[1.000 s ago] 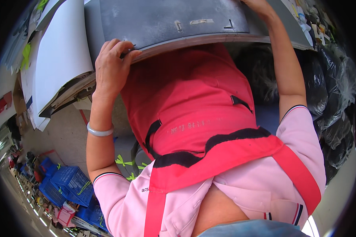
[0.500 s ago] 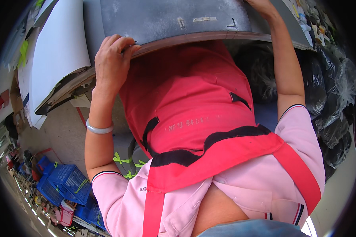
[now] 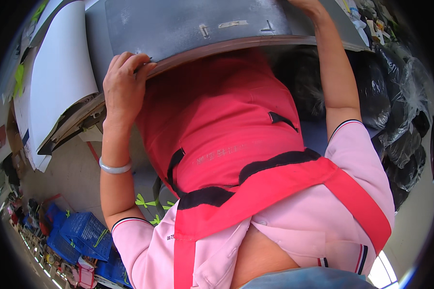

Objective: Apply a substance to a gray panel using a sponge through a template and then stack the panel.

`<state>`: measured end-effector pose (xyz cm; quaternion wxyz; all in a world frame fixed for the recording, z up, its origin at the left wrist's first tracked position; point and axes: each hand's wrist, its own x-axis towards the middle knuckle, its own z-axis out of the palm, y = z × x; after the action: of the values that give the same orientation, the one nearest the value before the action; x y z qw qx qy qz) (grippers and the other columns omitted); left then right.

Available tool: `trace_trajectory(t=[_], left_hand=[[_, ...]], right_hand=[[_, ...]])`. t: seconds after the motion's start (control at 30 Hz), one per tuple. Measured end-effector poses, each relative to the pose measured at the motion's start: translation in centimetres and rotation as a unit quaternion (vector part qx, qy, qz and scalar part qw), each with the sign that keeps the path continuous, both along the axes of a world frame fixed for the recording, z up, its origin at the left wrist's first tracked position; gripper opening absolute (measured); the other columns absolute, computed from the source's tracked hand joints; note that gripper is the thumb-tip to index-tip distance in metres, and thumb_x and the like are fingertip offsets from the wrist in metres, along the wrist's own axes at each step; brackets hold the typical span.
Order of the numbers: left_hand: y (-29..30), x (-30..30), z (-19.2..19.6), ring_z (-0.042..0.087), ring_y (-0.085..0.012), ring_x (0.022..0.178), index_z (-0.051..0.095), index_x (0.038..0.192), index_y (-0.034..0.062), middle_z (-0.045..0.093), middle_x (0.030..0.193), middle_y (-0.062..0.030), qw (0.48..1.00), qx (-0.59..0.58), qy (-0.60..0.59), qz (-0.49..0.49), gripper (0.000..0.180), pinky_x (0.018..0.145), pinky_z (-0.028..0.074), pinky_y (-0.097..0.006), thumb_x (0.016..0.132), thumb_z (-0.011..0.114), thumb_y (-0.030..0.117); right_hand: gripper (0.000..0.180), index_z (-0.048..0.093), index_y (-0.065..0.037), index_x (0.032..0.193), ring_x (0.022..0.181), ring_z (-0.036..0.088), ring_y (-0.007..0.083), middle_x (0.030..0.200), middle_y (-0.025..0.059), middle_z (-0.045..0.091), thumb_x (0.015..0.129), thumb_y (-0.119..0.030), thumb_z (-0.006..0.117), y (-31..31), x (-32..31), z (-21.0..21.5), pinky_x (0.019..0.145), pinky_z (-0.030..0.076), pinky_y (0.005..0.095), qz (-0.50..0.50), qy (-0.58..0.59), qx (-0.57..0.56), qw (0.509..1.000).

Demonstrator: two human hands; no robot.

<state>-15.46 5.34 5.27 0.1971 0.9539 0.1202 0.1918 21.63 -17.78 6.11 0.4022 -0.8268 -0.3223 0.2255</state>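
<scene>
A large grey flat board (image 3: 202,24) with a brown lower edge fills the top of the view. My left hand (image 3: 123,86) grips that lower edge at the left, fingers curled over it, with a pale bangle on the wrist. My right hand (image 3: 307,5) rests on the board's upper right part, arm stretched up; its fingers are cut off by the frame's edge. Below the board hang my red apron (image 3: 226,130) and pink shirt (image 3: 323,216).
White sheets (image 3: 58,72) are stacked on a bench at the left. Blue plastic crates (image 3: 82,231) stand on the floor at the lower left. Black plastic bags (image 3: 400,120) pile up along the right. Green ribbon-like scraps (image 3: 147,202) lie by my feet.
My left hand has slid slightly left along the board's edge, and the view has shifted a little. My right hand stays at the top.
</scene>
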Motion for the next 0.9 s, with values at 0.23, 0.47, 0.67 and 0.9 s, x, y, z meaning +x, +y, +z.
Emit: trace_trajectory(t=[0.23, 0.47, 0.67, 0.9], left_hand=[[-0.1, 0.0, 0.0, 0.062, -0.027, 0.084, 0.071, 0.093, 0.0044, 0.065, 0.087, -0.0077, 1.0, -0.003, 0.004, 0.003, 0.012, 0.075, 0.049, -0.039, 0.086, 0.077, 0.013], [-0.4, 0.4, 0.8, 0.062, -0.0282, 0.084, 0.071, 0.092, 0.0038, 0.065, 0.088, -0.0092, 0.999, -0.025, 0.021, 0.0, 0.015, 0.075, 0.05, -0.039, 0.088, 0.077, 0.017], [-3.0, 6.1, 0.8, 0.067, -0.0322, 0.084, 0.073, 0.102, 0.006, 0.068, 0.097, -0.0107, 0.995, -0.04, -0.062, -0.069, 0.017, 0.075, 0.054, -0.039, 0.096, 0.07, 0.022], [-4.4, 14.2, -2.0, 0.067, -0.0334, 0.091, 0.072, 0.101, 0.0081, 0.067, 0.097, -0.0102, 0.997, 0.032, -0.064, -0.035, 0.018, 0.078, 0.054, -0.044, 0.099, 0.065, 0.024]], right_hand=[[0.025, 0.071, -0.002, 0.084, 0.069, 0.05, 0.0071, 0.074, -0.0054, 0.059, 0.09, -0.026, 0.075, 0.0, 0.6, -0.9, 0.062, 0.041, 0.0275, 0.01, -0.04, 0.004, 0.999], [0.028, 0.07, -0.002, 0.081, 0.069, 0.051, 0.0076, 0.073, -0.0041, 0.059, 0.09, -0.029, 0.075, -0.2, 0.2, -0.9, 0.062, 0.042, 0.0284, -0.006, -0.067, -0.014, 0.998], [0.03, 0.072, -0.001, 0.086, 0.07, 0.055, 0.0085, 0.074, -0.0022, 0.062, 0.089, -0.032, 0.074, 0.1, -1.1, -0.3, 0.065, 0.046, 0.0293, -0.022, -0.086, -0.028, 0.996], [0.03, 0.073, -0.002, 0.089, 0.07, 0.053, 0.0089, 0.075, -0.0026, 0.062, 0.09, -0.032, 0.074, 0.0, -1.1, 0.1, 0.065, 0.045, 0.029, -0.023, -0.065, -0.025, 0.997]])
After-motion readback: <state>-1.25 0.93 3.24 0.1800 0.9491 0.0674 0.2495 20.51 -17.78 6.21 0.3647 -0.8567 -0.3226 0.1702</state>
